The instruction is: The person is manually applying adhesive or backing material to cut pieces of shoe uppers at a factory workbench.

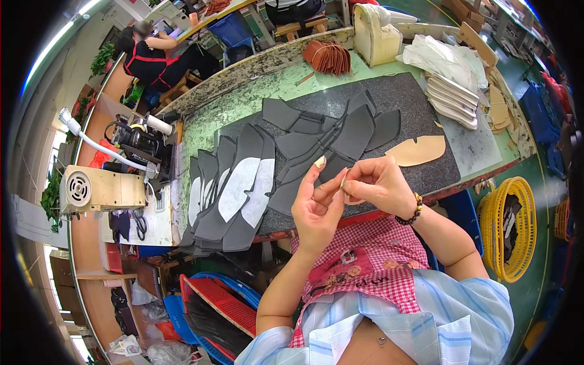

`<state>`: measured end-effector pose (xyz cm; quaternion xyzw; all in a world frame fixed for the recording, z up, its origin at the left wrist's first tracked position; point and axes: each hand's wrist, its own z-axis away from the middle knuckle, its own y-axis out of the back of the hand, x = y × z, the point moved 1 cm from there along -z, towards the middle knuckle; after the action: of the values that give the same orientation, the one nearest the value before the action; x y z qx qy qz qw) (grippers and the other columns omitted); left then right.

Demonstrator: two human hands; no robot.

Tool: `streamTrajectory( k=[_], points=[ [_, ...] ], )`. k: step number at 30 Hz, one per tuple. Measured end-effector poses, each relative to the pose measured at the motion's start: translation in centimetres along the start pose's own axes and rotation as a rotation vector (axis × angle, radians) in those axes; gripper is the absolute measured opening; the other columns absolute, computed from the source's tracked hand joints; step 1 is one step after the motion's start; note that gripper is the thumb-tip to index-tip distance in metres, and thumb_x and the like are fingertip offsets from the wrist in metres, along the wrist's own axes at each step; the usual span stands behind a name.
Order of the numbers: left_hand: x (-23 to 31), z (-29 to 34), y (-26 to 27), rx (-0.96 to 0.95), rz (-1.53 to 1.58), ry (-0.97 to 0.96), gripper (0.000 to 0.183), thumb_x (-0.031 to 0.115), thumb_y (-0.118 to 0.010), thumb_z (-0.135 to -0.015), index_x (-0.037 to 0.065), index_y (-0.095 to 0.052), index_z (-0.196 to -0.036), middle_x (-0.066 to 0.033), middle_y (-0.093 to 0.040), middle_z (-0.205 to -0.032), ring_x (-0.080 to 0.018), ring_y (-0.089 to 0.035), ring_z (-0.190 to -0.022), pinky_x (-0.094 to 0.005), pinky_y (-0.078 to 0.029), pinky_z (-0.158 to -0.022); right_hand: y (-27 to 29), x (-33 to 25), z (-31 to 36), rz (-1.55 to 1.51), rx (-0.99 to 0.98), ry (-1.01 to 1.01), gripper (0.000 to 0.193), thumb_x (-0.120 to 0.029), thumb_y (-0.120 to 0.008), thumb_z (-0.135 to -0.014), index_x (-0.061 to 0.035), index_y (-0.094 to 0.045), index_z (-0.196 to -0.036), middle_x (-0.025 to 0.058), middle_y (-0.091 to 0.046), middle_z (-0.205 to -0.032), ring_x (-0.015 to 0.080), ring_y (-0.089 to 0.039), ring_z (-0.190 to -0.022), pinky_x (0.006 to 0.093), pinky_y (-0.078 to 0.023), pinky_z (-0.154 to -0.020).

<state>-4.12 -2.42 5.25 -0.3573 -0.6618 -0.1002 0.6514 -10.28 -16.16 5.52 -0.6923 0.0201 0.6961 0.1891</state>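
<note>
My left hand (317, 210) and my right hand (378, 182) meet above the front edge of the table, thumbs and fingertips pinched together. Between them is a small thin beige piece (353, 199), mostly hidden by the fingers. My left index finger points up, with something pale yellow on its tip. A flat tan cut-out with a notch (418, 151) lies on the dark mat just beyond my right hand. Past my left hand, dark grey curved panels (356, 129) overlap in a loose pile. Left of it, more grey panels with white backing patches (240, 191) lie fanned out.
A dark speckled mat (426, 112) covers part of the green table. At the back stand brown folded pieces (327, 58); at right, stacked cream pieces (451, 100). A sewing machine (103, 188) is at left. A yellow basket (508, 228) stands right. Another person (158, 58) sits far left.
</note>
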Motion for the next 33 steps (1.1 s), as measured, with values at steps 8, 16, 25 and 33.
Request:
streamTrajectory(
  k=[8,16,25,33],
  points=[
    [-1.5,-0.4,0.2,0.009,-0.014,0.08,0.038,0.0,-0.059,-0.091,-0.003,-0.046,-0.127,-0.0131,-0.07,-0.097,-0.0122,-0.066,-0.082,-0.026,-0.054,-0.079,-0.1,-0.2,1.3,0.592,0.111,0.285,0.013,-0.008,-0.067,-0.077,0.0041,-0.063,-0.078,0.0113,-0.063,-0.07,0.0159,-0.061,-0.059,0.028,-0.048,-0.056],
    [-2.6,-3.3,2.0,0.071,-0.015,0.167,0.029,0.002,-0.062,-0.09,0.002,-0.049,-0.117,-0.0072,-0.068,-0.084,-0.0064,-0.059,-0.063,-0.0205,-0.047,-0.054,-0.1,-0.8,4.6,0.608,0.01,0.889,0.01,0.0,-0.063,-0.071,-0.0007,-0.063,-0.081,0.008,-0.064,-0.076,0.0242,-0.061,-0.061,0.0312,-0.05,-0.059],
    [2.1,0.6,0.5,-0.443,-0.68,-0.636,0.027,-0.001,-0.065,-0.083,0.0,-0.054,-0.108,-0.0123,-0.066,-0.085,-0.0265,-0.068,-0.074,-0.0325,-0.055,-0.07,7.0,5.6,11.2,-0.084,-0.404,-0.498,0.078,-0.047,-0.07,-0.079,0.0017,-0.04,-0.131,0.0158,-0.051,-0.13,0.0251,-0.054,-0.117,0.0381,-0.046,-0.094],
    [-3.3,0.6,4.8,0.12,-0.63,-0.311,0.042,-0.005,-0.07,-0.078,-0.001,-0.048,-0.113,-0.0049,-0.058,-0.087,-0.0095,-0.057,-0.08,-0.024,-0.047,-0.074,4.4,3.5,-1.9,0.47,0.106,0.292,0.041,-0.008,-0.07,-0.082,-0.0043,-0.056,-0.12,0.007,-0.065,-0.108,0.0158,-0.062,-0.099,0.0314,-0.049,-0.087]
  ],
)
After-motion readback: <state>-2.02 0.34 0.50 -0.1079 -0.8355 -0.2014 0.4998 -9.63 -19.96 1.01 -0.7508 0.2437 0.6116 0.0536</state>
